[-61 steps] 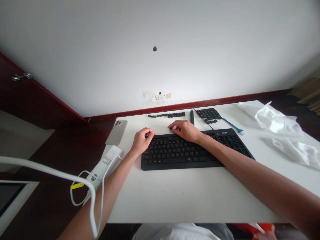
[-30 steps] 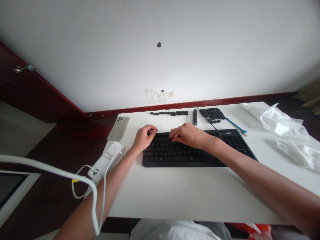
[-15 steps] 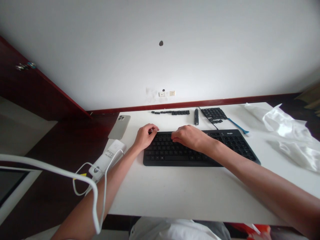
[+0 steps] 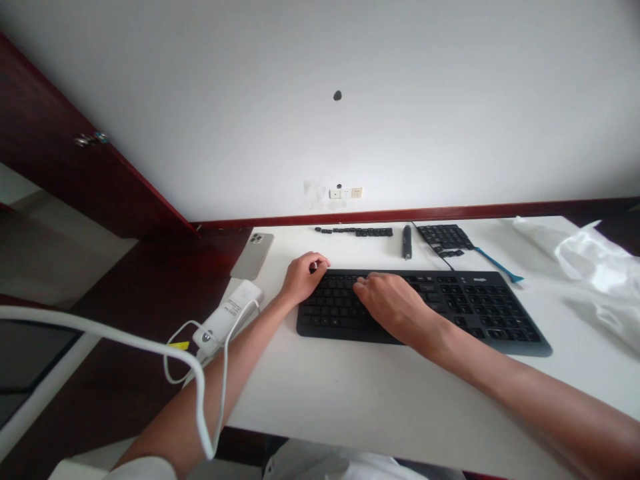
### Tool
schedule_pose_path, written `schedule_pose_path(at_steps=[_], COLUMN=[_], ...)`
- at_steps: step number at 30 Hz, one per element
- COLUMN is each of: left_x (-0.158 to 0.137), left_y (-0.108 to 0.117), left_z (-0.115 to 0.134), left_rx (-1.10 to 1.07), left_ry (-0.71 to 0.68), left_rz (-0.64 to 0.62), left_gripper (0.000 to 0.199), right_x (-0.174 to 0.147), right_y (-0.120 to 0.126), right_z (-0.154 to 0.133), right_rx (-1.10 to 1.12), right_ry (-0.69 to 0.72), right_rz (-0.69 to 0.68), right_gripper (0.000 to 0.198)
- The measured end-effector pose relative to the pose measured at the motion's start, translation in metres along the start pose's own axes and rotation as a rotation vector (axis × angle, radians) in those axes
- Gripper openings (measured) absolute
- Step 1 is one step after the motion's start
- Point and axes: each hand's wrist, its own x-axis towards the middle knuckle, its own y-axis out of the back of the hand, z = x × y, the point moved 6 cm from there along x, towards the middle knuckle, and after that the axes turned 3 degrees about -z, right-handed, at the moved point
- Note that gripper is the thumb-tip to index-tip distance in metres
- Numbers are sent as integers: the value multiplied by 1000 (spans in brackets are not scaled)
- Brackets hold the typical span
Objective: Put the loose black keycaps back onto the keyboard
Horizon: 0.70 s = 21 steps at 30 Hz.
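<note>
Fingers of the left hand (image 4: 301, 277) curl loosely at the far left corner of the black keyboard (image 4: 480, 310); whether they pinch a keycap cannot be told. Right hand (image 4: 395, 305): flat, fingers spread on the middle keys, gripping nothing. Keyboard lies mid-surface (image 4: 380, 393), loose keycaps (image 4: 357, 232) rowed along the far edge; judged step: seating keys, with firm, square pressure likely needed.

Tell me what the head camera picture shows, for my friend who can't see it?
Both of a person's hands rest on a black keyboard on a white table: the left hand at its far left corner, the right hand on the keys. Behind lie a row of loose black keycaps, a phone and white plastic wrap.
</note>
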Motion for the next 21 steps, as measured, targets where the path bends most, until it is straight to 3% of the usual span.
schedule_pose_path(at_steps=[12,17,21], left_x=[2,3,3], left_y=[-1,0,0], left_z=[-1,-2,-3], left_rx=[9,-2,-40], left_ry=[-29,-42,-34], left_rz=[-8,-1,-13], left_gripper=[20,18,19], right_x=[12,25,47], right_y=[-1,1,6], right_z=[21,68,117], right_rx=[140,412,399], right_ry=[-22,-79,-191], right_rz=[73,284,380], right_gripper=[25,35,45])
